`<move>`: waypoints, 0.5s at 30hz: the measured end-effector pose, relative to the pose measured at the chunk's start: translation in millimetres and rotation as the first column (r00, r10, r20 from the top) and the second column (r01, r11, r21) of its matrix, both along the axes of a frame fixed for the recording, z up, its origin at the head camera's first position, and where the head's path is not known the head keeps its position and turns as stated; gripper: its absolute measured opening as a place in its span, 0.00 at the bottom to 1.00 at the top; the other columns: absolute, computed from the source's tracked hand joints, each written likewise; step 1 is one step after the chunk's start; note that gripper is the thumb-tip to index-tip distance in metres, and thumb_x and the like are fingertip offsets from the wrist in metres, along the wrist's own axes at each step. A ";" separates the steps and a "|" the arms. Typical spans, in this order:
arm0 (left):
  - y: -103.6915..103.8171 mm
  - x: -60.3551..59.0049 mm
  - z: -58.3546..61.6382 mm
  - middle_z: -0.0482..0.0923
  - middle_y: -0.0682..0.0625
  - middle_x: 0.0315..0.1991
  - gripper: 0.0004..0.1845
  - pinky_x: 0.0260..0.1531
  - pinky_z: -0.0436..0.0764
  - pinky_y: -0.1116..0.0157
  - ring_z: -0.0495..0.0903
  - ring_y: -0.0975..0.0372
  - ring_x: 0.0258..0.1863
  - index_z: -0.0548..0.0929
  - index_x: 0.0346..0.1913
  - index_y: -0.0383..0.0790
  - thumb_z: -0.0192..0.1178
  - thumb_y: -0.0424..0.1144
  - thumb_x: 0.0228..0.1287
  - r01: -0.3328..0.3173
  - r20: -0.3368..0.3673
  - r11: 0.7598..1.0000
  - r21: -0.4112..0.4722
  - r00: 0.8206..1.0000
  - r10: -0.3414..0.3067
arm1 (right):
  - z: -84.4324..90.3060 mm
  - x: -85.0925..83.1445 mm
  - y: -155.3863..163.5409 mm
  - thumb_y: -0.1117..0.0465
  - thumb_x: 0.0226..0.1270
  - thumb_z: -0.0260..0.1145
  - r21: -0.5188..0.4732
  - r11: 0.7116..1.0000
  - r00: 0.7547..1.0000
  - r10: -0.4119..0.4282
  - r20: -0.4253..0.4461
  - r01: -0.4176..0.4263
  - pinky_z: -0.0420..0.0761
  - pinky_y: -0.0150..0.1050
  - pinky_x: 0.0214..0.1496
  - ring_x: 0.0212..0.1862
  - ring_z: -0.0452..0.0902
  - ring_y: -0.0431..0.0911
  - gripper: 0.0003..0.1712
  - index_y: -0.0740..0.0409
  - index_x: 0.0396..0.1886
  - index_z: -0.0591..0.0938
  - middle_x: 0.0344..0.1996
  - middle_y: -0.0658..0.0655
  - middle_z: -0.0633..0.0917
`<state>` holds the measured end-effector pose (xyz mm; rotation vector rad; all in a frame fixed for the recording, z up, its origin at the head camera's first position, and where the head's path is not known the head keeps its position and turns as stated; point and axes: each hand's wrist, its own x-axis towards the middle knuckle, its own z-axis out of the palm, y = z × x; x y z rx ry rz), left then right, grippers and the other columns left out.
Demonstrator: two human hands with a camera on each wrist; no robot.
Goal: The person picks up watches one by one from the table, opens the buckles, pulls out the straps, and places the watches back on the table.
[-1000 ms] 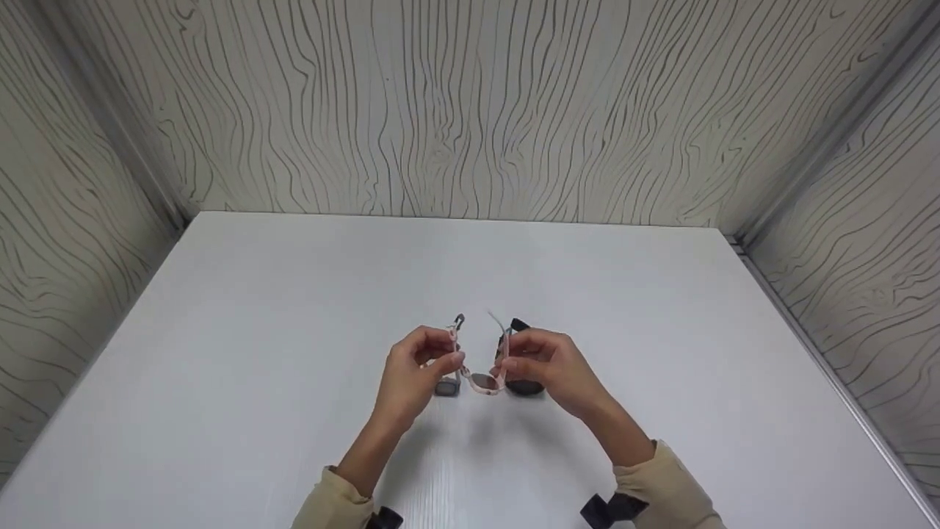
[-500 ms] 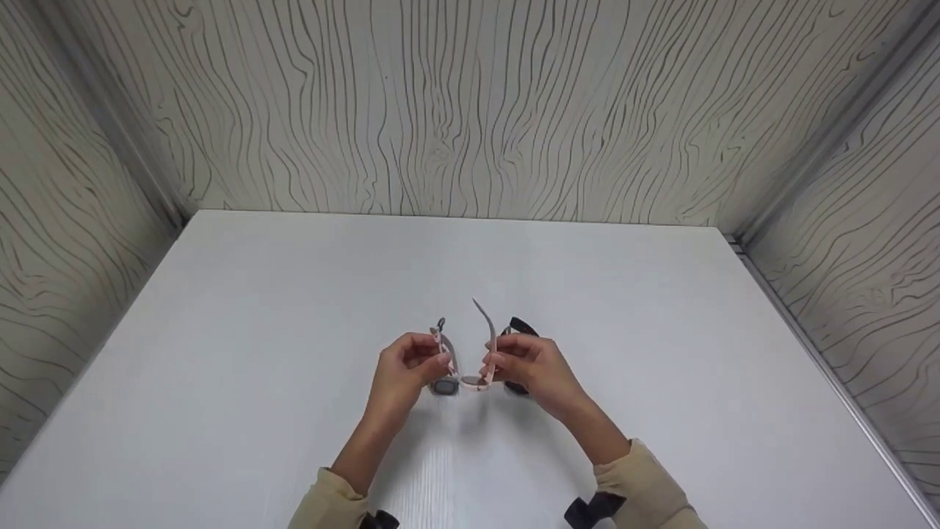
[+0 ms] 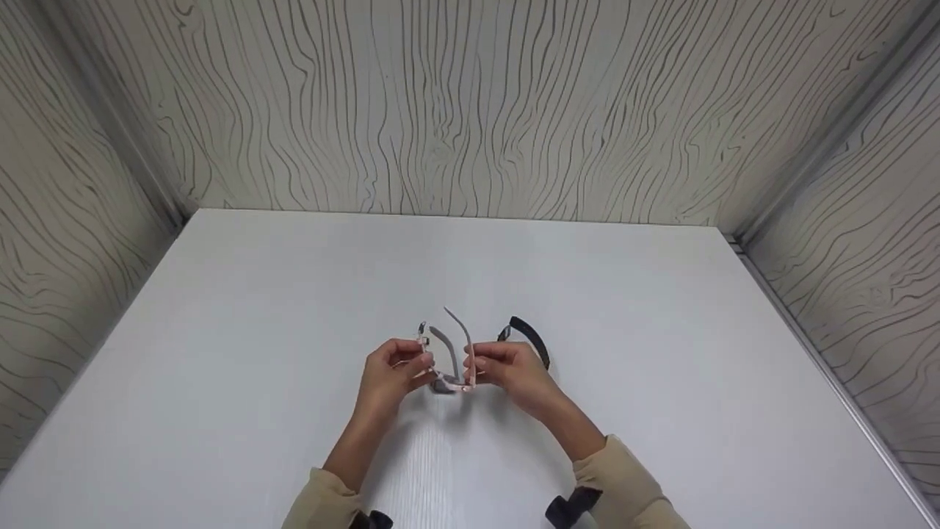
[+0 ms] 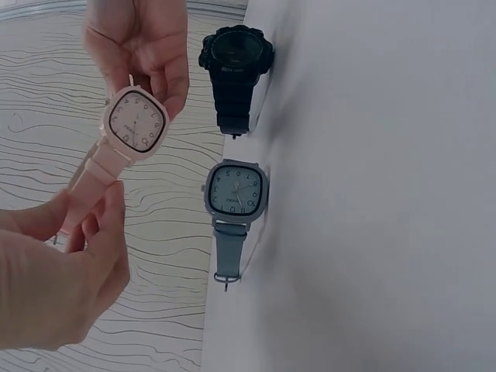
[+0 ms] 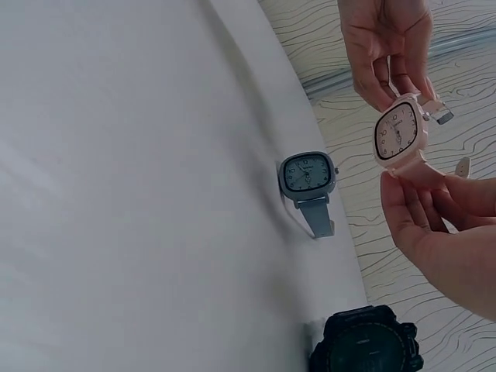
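Observation:
Between both hands hangs a pink wristwatch (image 4: 137, 122) with a squarish dial, raised above the table. The left hand (image 3: 393, 371) pinches the buckle-side strap between thumb and fingers. My right hand (image 3: 518, 371) pinches the other strap, whose tip curves up in the head view. Behind the pink watch stands a blue-grey square wristwatch (image 5: 308, 172), partly covered in the head view. A chunky black wristwatch (image 4: 236, 50) stands to its right, partly hidden by the right hand in the head view.
The white table (image 3: 294, 294) spreads out around the hands. Panels with a wood-line pattern (image 3: 440, 110) close off the back and both sides. Small black devices are strapped to both sleeves (image 3: 624, 485).
Both hands have shifted left with the pink watch, which now overlaps the blue-grey one in the head view. More of the black watch's strap shows beyond the right hand.

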<state>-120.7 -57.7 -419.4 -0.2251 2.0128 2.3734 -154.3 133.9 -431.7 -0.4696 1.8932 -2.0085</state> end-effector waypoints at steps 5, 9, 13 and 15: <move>-6.8 -2.3 -4.8 0.75 0.41 0.37 0.13 0.39 0.81 0.61 0.79 0.60 0.33 0.71 0.44 0.23 0.59 0.25 0.58 -0.030 0.034 0.999 0.027 0.999 0.029 | -4.9 -3.5 -8.2 0.74 0.63 0.55 0.020 1.000 1.000 0.021 0.018 -0.022 0.79 0.43 0.47 0.40 0.79 0.49 0.16 0.83 0.49 0.71 0.38 0.68 0.80; -13.9 -2.8 -8.1 0.74 0.41 0.37 0.13 0.39 0.81 0.60 0.80 0.58 0.34 0.70 0.45 0.21 0.58 0.25 0.58 -0.048 0.041 0.998 0.042 0.998 0.046 | -7.6 -4.2 -15.6 0.75 0.61 0.57 0.005 1.000 0.999 -0.018 0.049 0.018 0.80 0.43 0.44 0.38 0.80 0.48 0.18 0.82 0.50 0.69 0.37 0.66 0.81; -21.3 -2.0 -9.2 0.73 0.41 0.35 0.13 0.39 0.81 0.60 0.80 0.55 0.34 0.70 0.45 0.21 0.57 0.24 0.58 -0.063 0.059 0.996 0.069 0.997 0.059 | -9.1 -3.1 -23.4 0.76 0.59 0.58 -0.024 0.998 0.996 -0.061 0.063 0.063 0.80 0.42 0.42 0.36 0.81 0.47 0.16 0.79 0.46 0.69 0.36 0.68 0.81; -24.8 -1.2 -9.8 0.73 0.41 0.35 0.13 0.39 0.81 0.60 0.80 0.54 0.35 0.69 0.45 0.21 0.57 0.24 0.59 -0.067 0.063 0.995 0.068 0.996 0.063 | -10.1 -2.8 -27.7 0.76 0.59 0.59 -0.028 0.997 0.996 -0.065 0.064 0.067 0.81 0.42 0.42 0.36 0.81 0.47 0.14 0.79 0.44 0.69 0.38 0.72 0.80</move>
